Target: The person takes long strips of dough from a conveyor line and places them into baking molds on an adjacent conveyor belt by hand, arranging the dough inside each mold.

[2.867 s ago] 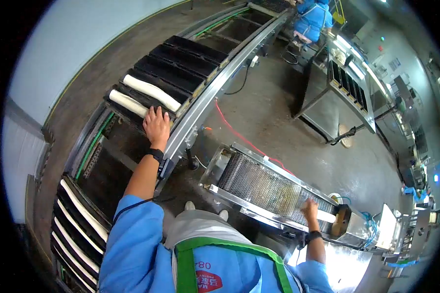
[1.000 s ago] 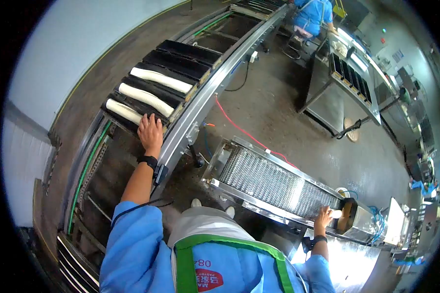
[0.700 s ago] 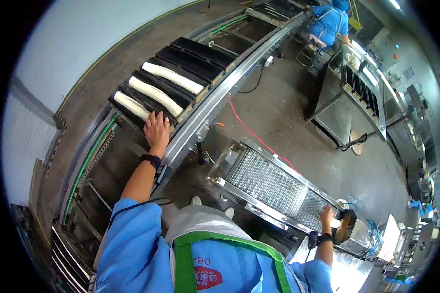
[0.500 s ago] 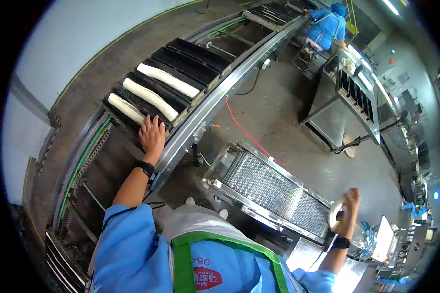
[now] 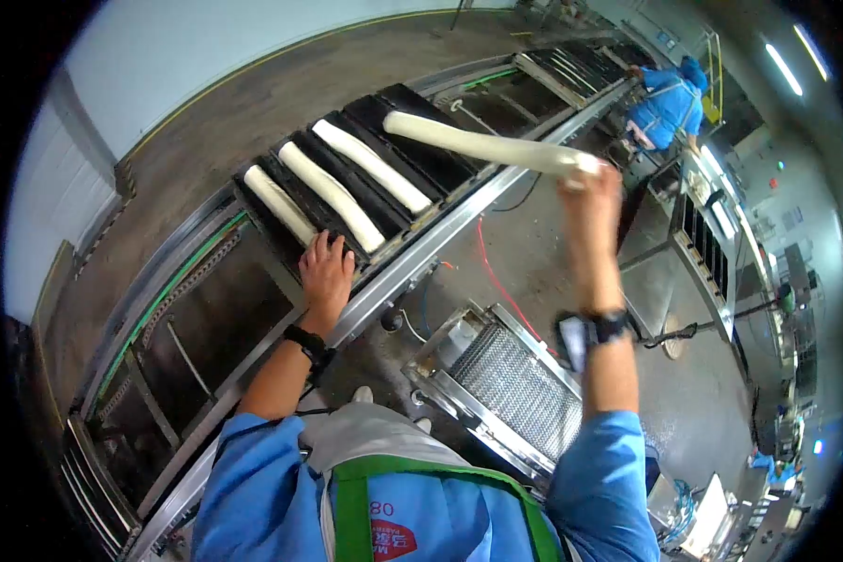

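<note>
My right hand (image 5: 592, 211) grips the near end of a long pale dough log (image 5: 482, 142). The log stretches to the left, its far end over the black trays. On the conveyor, three more dough logs lie lengthwise in black trays: a left one (image 5: 279, 204), a middle one (image 5: 331, 197) and a right one (image 5: 373, 167). My left hand (image 5: 328, 273) rests with fingers spread on the near end of a black tray (image 5: 348, 245), close to the left log's end. No dough shows in that hand.
The conveyor (image 5: 478, 204) curves away to the upper right, where a co-worker (image 5: 667, 105) in blue sits beside it. A mesh belt machine (image 5: 515, 389) stands in front of me. Further right, a steel table (image 5: 651, 267) carries several black trays (image 5: 707, 244).
My right hand has swung from the far right up to the conveyor, bringing the dough log over the trays. My left hand stays at the tray's end. The view has shifted.
</note>
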Demonstrator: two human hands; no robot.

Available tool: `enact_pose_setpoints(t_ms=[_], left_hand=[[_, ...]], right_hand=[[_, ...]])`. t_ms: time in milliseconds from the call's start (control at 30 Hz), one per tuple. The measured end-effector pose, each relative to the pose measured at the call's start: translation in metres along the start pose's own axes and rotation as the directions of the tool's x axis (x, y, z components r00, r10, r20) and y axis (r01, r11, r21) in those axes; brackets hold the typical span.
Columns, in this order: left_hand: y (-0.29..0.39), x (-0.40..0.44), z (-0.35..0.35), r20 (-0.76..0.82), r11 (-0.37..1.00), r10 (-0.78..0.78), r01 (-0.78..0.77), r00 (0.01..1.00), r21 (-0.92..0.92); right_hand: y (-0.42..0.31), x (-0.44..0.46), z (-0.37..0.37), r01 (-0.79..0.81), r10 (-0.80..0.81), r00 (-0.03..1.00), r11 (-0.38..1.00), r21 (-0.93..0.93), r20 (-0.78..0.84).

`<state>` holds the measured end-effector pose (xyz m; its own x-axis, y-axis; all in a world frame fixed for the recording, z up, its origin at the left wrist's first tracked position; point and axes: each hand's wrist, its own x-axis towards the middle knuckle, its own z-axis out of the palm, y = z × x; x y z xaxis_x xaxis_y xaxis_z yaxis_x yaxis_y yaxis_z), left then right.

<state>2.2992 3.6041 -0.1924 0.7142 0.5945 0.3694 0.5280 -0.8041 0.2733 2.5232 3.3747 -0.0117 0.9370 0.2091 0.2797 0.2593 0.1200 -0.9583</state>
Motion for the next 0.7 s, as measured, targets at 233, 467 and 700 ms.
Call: enact_pose_setpoints(t_ms=[233, 467, 700], left_hand=[[-0.001, 0.007, 0.003, -0.037, 0.999, -0.007, 0.008, 0.999, 0.034], [0.000, 0.006, 0.010, -0.044, 0.998, 0.028, -0.025, 0.999, 0.064], [0.004, 0.002, 0.010, 0.013, 0.997, 0.020, -0.020, 1.000, 0.074]], right_hand=[[0.091, -0.030, 0.038, -0.356, 0.383, 0.898, 0.922, -0.154, 0.218], [0.172, -0.101, -0.169, -0.218, 0.359, 0.918, 0.813, -0.540, 0.170], [0.166, -0.302, -0.379, -0.335, 0.434, 0.843, -0.037, -0.942, -0.317]])
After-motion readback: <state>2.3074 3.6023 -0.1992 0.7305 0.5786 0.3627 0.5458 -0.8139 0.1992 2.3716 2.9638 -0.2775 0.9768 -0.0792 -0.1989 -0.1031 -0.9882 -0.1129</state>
